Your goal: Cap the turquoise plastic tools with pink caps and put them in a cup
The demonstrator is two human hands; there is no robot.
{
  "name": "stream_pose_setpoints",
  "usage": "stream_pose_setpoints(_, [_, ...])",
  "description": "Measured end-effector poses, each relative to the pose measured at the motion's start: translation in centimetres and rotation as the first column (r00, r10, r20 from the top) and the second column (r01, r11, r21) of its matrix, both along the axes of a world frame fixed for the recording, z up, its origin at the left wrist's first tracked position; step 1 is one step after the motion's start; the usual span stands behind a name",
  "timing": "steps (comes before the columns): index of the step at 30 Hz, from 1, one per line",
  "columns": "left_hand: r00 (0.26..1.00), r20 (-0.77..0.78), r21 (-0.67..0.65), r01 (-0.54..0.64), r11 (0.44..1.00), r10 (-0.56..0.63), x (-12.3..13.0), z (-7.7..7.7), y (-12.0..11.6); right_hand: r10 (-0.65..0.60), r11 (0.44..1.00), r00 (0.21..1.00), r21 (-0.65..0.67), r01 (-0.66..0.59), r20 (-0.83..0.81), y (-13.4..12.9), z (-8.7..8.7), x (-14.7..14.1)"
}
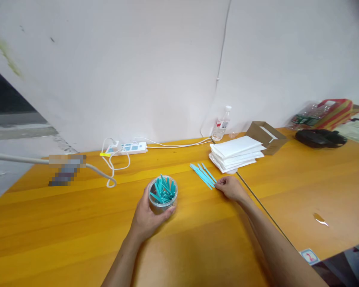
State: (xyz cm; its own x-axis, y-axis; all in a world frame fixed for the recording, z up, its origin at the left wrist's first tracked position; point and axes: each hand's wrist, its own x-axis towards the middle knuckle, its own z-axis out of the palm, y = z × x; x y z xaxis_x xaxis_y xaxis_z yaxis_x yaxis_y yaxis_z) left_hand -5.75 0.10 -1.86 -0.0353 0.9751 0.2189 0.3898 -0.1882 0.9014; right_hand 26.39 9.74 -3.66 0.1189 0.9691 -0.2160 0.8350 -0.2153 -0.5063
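My left hand (148,217) is wrapped around a clear round jar (176,194) standing open-topped on the wooden table. Inside the jar, several slim teal plastic sticks (164,189) lean at different angles. To the right, a small row of light blue plastic sticks (201,174) lies slanted on the tabletop. My right hand (229,188) has its thumb and fingers pinched at the near end of the rightmost light blue stick (208,172), which still lies along the table. The exact kind of these thin sticks is too small to make out.
Behind my right hand are a stack of white packets (236,149), an open cardboard box (266,137) and a water bottle (221,125). A power strip (134,148) with white cables sits by the wall. A black pouch (320,138) lies far right; a seam (266,209) crosses the table.
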Motion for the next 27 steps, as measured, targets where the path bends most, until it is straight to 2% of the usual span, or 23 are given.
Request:
stream_pose_setpoints(7, [1.000,0.010,0.014,-0.001,1.000,0.001,0.0,0.0,0.0,-0.102,0.986,0.990,0.140,0.087,0.102,0.0,-0.1,0.2])
stream_pose_setpoints(14, [1.000,0.002,0.018,0.001,1.000,-0.001,0.1,0.0,0.0,0.034,0.998,0.987,0.039,-0.040,0.154,1.4,0.6,0.5])
stream_pose_setpoints(16, [1.000,0.005,0.022,-0.004,1.000,0.004,0.1,0.1,0.0,0.071,0.997,0.988,0.023,-0.075,0.140,1.3,1.4,0.6])
stream_pose_setpoints(18, [1.000,0.016,0.026,0.000,1.000,0.000,0.1,0.2,0.0,0.096,0.991,0.991,0.085,-0.105,0.098,0.6,3.3,0.6])
stream_pose_setpoints(20, [1.000,0.020,0.030,0.011,0.999,-0.011,0.1,0.3,0.0,0.150,0.958,0.988,0.244,-0.151,0.021,-0.8,6.7,0.1])
stream_pose_setpoints(21, [1.000,0.015,0.031,0.012,0.999,-0.012,0.1,0.3,0.0,0.216,0.918,0.976,0.345,-0.194,-0.024,-1.8,8.8,-0.4])
stream_pose_setpoints(22, [1.000,0.007,0.031,0.009,0.999,-0.009,0.1,0.3,0.0,0.287,0.885,0.957,0.392,-0.252,-0.033,-2.7,11.0,-1.1])
stream_pose_setpoints(24, [1.000,-0.009,0.031,0.002,1.000,-0.002,0.0,0.3,-0.1,0.447,0.802,0.894,0.429,-0.416,0.032,-4.4,15.4,-3.0])
stream_pose_setpoints(26, [1.000,-0.008,0.033,0.005,0.999,-0.004,0.0,0.3,-0.1,0.596,0.674,0.791,0.451,-0.585,0.135,-5.4,18.6,-5.5])
stream_pose_setpoints(27, [1.000,-0.003,0.036,0.008,0.999,-0.008,0.0,0.3,-0.1,0.645,0.614,0.740,0.447,-0.651,0.190,-5.6,19.6,-6.9])
